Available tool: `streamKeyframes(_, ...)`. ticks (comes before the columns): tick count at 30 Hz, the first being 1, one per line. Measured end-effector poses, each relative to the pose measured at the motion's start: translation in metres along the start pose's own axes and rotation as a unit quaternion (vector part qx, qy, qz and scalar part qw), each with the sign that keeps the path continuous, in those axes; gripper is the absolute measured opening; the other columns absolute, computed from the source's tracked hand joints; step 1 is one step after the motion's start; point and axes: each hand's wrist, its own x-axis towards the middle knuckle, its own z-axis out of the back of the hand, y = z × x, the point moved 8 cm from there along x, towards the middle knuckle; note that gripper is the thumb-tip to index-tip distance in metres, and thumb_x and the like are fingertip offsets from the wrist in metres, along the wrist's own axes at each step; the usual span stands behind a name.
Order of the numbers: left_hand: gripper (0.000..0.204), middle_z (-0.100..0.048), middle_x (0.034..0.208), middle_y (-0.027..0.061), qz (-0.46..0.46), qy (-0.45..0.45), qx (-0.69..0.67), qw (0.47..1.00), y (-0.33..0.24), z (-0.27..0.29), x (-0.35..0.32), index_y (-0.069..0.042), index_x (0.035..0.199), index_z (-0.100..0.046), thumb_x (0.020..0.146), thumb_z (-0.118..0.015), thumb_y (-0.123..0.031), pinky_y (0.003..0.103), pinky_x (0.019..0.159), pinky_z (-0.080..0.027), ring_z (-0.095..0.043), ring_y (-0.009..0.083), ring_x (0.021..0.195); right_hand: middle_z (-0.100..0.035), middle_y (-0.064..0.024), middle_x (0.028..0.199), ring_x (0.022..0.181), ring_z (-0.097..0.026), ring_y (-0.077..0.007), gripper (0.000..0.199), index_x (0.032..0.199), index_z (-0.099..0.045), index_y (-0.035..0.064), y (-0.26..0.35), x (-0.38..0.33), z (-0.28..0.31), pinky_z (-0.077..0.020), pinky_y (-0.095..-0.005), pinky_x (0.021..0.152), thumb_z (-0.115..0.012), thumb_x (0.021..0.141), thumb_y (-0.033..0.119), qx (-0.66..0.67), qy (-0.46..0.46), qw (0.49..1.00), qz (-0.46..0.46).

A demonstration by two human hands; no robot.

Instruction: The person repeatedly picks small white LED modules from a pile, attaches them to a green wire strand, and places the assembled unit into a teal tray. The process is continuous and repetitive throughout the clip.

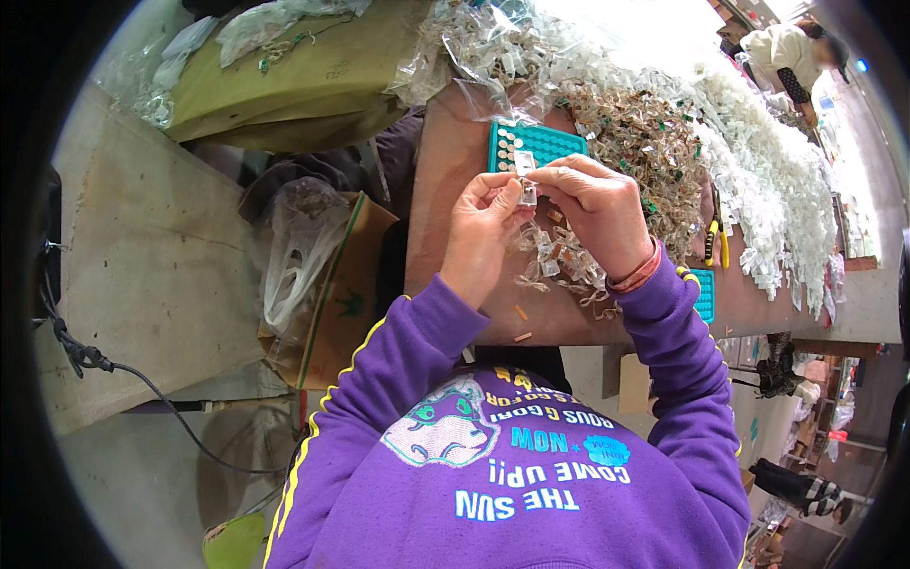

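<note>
Close together over the brown table, my two hands meet at a small clear plastic case (527, 195). My left hand (482, 228) pinches the case between thumb and fingers. From the other side, my right hand (602, 209) has its thumb and fingertips closed at the top of the case, where a white piece (524, 163) stands up. Whatever the right fingertips grip there is too small to make out. Just beyond the hands lies a teal tray (559, 142) of small pockets, with several pale round discs in its left part. Loose clear cases (550, 256) lie below my hands.
A large heap of small tangled pieces (645, 142) covers the table's right, beside a mound of clear plastic (749, 180). Yellow-black pliers (716, 237) and a second teal tray (703, 296) lie right. An open carton (346, 284) stands left. Another person (787, 57) is far right.
</note>
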Motion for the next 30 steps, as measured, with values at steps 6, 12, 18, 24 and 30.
streamKeyframes(6,0.011,-0.064,0.094,0.0019,0.006,-0.001,-0.013,1.000,-0.001,-0.003,-0.002,-0.007,0.103,-0.060,0.095,-0.062,-0.015,0.027,0.077,-0.054,-0.063,0.0104,0.082,-0.067,-0.0071,0.081,0.070,-0.068,-0.0225,0.019,0.097,-0.070,0.0090,-0.004,0.001,0.000,-0.0545,-0.0299,0.061,-0.071,0.078,0.006,0.026,-0.038,0.998,-0.030)
streamKeyframes(12,0.011,-0.064,0.092,0.0029,0.038,-0.008,-0.039,0.999,0.003,-0.001,-0.003,-0.006,0.101,-0.059,0.094,-0.063,-0.015,0.025,0.073,-0.054,-0.063,0.0111,0.078,-0.068,-0.0070,0.081,0.073,-0.068,-0.0235,0.016,0.095,-0.070,0.0079,-0.006,-0.006,-0.006,-0.0542,-0.0323,0.066,-0.070,0.079,0.005,0.008,-0.029,0.999,-0.015)
streamKeyframes(18,0.014,-0.066,0.096,0.0061,0.038,-0.032,-0.024,0.998,0.004,0.003,-0.003,-0.006,0.104,-0.057,0.096,-0.061,-0.017,0.026,0.075,-0.054,-0.063,0.0118,0.080,-0.070,-0.0090,0.089,0.076,-0.068,-0.0263,0.019,0.102,-0.068,0.0054,-0.012,-0.014,-0.005,-0.0546,-0.0345,0.070,-0.066,0.083,0.006,0.030,-0.066,0.997,0.016)
streamKeyframes(24,0.017,-0.067,0.102,0.0095,0.021,-0.040,-0.016,0.999,0.001,0.005,0.000,-0.008,0.108,-0.057,0.097,-0.059,-0.020,0.029,0.079,-0.053,-0.064,0.0147,0.085,-0.066,-0.0093,0.087,0.075,-0.065,-0.0289,0.014,0.096,-0.071,0.0105,-0.083,-0.002,-0.028,-0.0525,-0.0374,0.067,-0.067,0.084,0.018,-0.108,0.024,0.986,-0.128)
streamKeyframes(30,0.019,-0.067,0.102,0.0093,0.019,-0.033,-0.022,0.999,0.004,0.007,0.002,-0.008,0.110,-0.057,0.096,-0.060,-0.020,0.029,0.079,-0.053,-0.064,0.0148,0.086,-0.062,-0.0075,0.081,0.081,-0.063,-0.0294,0.011,0.089,-0.071,0.0118,-0.088,-0.004,-0.043,-0.0506,-0.0394,0.072,-0.069,0.081,0.019,-0.099,0.012,0.992,-0.075)
